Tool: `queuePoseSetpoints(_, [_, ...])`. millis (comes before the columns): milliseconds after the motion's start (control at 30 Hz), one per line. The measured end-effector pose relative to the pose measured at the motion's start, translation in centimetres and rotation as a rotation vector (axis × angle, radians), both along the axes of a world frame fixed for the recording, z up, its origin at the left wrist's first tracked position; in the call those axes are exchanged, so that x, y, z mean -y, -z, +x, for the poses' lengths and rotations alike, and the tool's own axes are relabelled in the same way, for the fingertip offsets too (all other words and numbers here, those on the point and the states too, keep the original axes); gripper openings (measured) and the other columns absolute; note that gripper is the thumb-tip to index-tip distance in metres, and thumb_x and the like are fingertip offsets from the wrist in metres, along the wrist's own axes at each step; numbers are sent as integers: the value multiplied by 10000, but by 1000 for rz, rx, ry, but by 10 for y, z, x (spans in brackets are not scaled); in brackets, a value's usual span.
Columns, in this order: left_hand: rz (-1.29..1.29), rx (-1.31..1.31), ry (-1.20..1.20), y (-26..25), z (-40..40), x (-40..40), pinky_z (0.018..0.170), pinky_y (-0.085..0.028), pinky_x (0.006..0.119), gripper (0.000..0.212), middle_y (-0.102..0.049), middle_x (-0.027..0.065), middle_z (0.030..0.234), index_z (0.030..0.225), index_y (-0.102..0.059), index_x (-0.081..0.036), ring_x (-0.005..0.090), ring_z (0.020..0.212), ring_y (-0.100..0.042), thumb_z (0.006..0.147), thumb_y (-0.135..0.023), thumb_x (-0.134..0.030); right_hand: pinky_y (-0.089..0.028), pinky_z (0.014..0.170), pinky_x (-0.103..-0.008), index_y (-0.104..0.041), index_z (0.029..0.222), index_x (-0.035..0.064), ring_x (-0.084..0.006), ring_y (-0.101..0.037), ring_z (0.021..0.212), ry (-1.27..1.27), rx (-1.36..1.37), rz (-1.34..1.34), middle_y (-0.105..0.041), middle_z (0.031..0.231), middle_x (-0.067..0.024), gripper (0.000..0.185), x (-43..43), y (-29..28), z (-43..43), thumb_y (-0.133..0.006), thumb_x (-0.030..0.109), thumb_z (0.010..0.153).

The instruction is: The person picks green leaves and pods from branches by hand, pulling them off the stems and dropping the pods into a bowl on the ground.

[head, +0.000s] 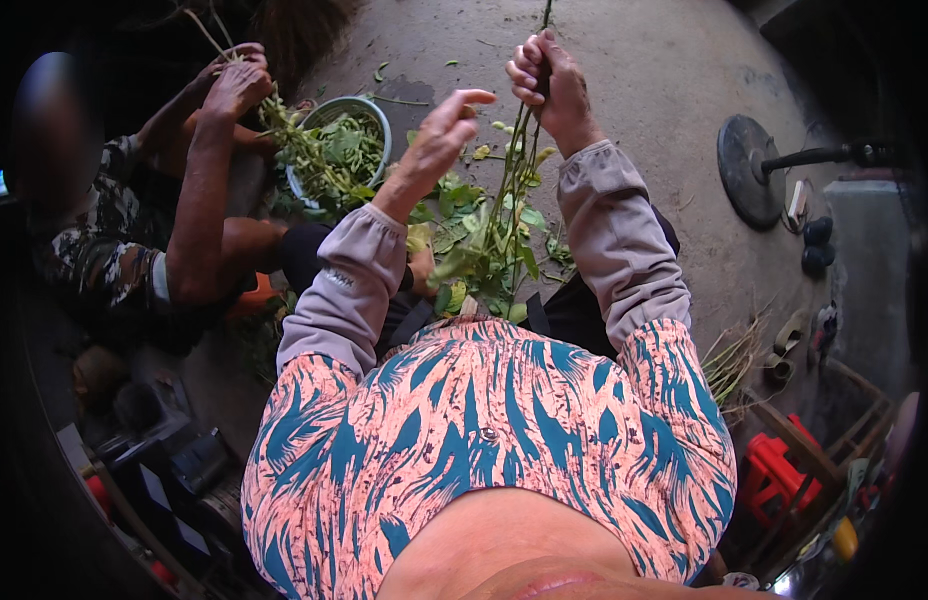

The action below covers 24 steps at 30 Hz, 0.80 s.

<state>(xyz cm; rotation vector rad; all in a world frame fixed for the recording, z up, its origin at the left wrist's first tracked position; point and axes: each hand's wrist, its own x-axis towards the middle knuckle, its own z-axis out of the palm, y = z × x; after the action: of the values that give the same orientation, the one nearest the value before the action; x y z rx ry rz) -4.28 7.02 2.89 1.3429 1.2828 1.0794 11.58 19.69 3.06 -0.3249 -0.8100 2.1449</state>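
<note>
My right hand (551, 86) is closed around several thin green stalks of a bean plant (518, 161), held up so their leafy ends hang down before my lap. To its left, my left hand (450, 139) is in the air beside the stalks, apart from them. Its index finger points toward them while the other fingers curl; I see nothing in it. Loose green and yellowing leaves (456, 199) lie on the floor below my hands. A round light-blue-rimmed bucket (387, 135) on the left holds green pods and leaves.
Another person sits at the left, their hands (242, 79) gripping a bean plant (284, 124) over the bucket. On the right are a round black stand base (745, 171), pulled stalks (738, 364) and a red plastic stool (779, 469). The concrete floor (644, 60) stretches ahead.
</note>
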Motion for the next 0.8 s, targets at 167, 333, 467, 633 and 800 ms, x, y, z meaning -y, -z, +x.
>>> queuePoseSetpoints(167, [469, -615, 103, 20, 25, -4, 650, -450, 378, 124, -482, 97, 798, 926, -550, -66, 249, 716, -518, 819, -587, -115, -274, 379, -198, -373, 749, 115, -92, -347, 540, -86, -23, 12, -319, 635, 14, 336, 5, -3, 0, -372, 336, 1002])
queuePoseSetpoints(333, [538, -970, -118, 19, 39, 19, 644, -448, 402, 128, -479, 106, 777, 781, -487, -58, 288, 744, -537, 842, -563, -140, -230, 358, -220, -358, 713, 141, -78, -308, 466, -4, 85, -80, -305, 584, 34, 334, 7, 0, -5, -372, 319, 995])
queuePoseSetpoints(467, [397, -831, -138, 3, 32, 78, 620, -448, 405, 140, -479, 126, 748, 787, -500, -40, 317, 691, -541, 886, -521, -136, -209, 369, -227, -377, 689, 137, -74, -277, 437, 326, 185, -210, -306, 555, 34, 353, -41, 25, 24, -365, 321, 991])
queuePoseSetpoints(633, [-74, -428, -421, 25, -36, 136, 627, -468, 360, 173, -601, 146, 735, 869, -581, -26, 312, 691, -605, 923, -495, -166, -232, 395, -238, -375, 717, 121, -101, -293, 489, 336, 97, -143, -311, 605, 20, 386, -40, 6, 42, -341, 372, 1008])
queuePoseSetpoints(800, [-10, -608, -517, 49, -85, 136, 684, -473, 354, 161, -599, 154, 753, 916, -593, -22, 305, 724, -609, 908, -502, -154, -237, 401, -238, -368, 722, 123, -101, -297, 499, 253, 166, -224, -306, 618, 16, 369, -28, 11, 22, -379, 365, 1000])
